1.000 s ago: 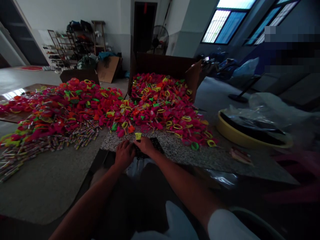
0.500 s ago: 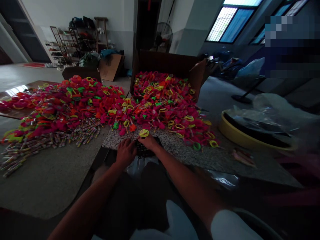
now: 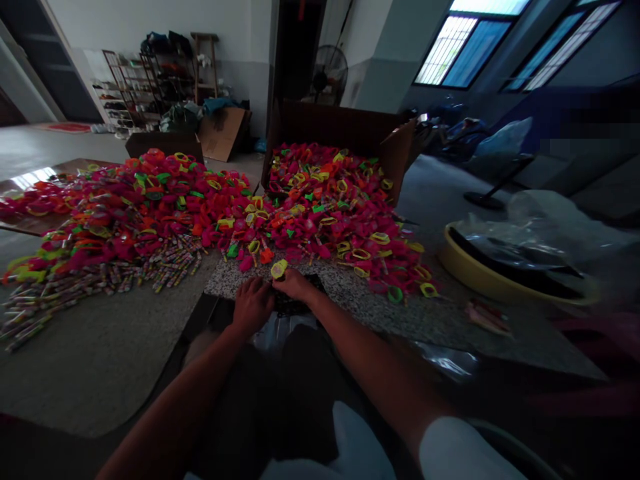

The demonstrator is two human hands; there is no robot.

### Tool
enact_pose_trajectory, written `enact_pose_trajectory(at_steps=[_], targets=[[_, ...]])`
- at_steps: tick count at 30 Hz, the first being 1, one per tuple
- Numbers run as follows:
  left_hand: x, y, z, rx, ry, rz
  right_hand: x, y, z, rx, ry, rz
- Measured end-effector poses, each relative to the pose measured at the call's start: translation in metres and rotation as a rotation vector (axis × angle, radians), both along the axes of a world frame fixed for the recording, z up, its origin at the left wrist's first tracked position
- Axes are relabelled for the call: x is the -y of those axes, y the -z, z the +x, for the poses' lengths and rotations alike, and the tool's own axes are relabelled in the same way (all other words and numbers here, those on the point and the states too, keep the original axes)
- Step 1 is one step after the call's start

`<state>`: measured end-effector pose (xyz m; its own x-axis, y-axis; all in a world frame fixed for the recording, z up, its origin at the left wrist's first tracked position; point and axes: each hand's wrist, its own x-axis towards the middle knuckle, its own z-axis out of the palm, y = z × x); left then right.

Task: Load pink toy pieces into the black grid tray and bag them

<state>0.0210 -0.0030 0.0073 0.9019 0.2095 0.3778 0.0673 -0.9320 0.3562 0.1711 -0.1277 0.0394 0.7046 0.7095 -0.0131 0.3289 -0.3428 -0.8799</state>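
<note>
So the right hand (image 3: 294, 284) is pinching a yellow watch-shaped piece (image 3: 279, 269) at its fingertips; left hand (image 3: 253, 305) is just beside it on a dark mesh-like thing (image 3: 295, 305), can't tell if it's gripping. Beyond the hands, a cardboard box (image 3: 335, 120) spills pink, orange and yellow pieces (image 3: 325, 193) onto the speckled worktop (image 3: 400, 320). Right of them: a yellow basin (image 3: 475, 277) with clear plastic (image 3: 540, 223). Way behind, a fan (image 3: 330, 72).
</note>
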Motion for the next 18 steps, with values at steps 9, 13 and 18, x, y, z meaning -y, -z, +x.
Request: enact_pose_trajectory(at_steps=[9, 13, 18], targets=[[0.000, 0.002, 0.001, 0.006, -0.006, 0.005, 0.000, 0.005, -0.002, 0.009, 0.055, 0.034], [-0.001, 0.003, 0.001, 0.006, -0.005, 0.002, 0.000, 0.000, -0.006, 0.105, 0.039, -0.033], [-0.001, 0.003, 0.001, 0.007, -0.015, -0.001, 0.002, -0.007, -0.017, 0.280, 0.027, -0.174]])
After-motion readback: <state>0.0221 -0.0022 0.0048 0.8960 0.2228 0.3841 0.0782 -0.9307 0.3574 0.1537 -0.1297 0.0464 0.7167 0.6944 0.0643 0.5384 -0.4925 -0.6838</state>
